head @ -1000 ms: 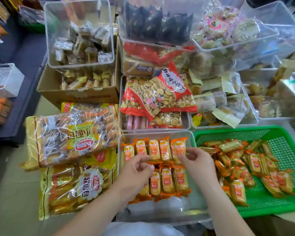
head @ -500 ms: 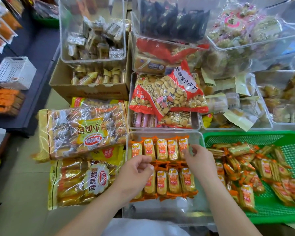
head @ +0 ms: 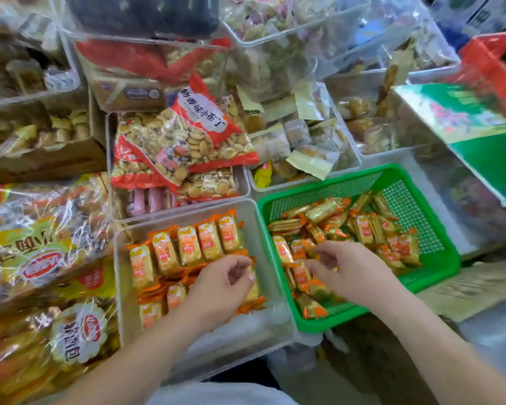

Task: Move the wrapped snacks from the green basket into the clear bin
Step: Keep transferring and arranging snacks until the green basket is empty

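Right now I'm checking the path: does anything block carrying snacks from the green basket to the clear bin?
Nothing visible does. The green basket sits right beside the clear bin, both open-topped, and the right hand is already over the wrapped snacks.

Orange-and-yellow wrapped snacks (head: 362,226) are lying jumbled in the green basket (head: 438,258), a slotted plastic tray; just left, the clear bin (head: 123,287) is holding more of them, lined up in neat rows

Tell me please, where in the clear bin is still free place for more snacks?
The clear bin is bare along its near wall, below the left hand. Its far and middle parts are crowded with rows of wrapped snacks.
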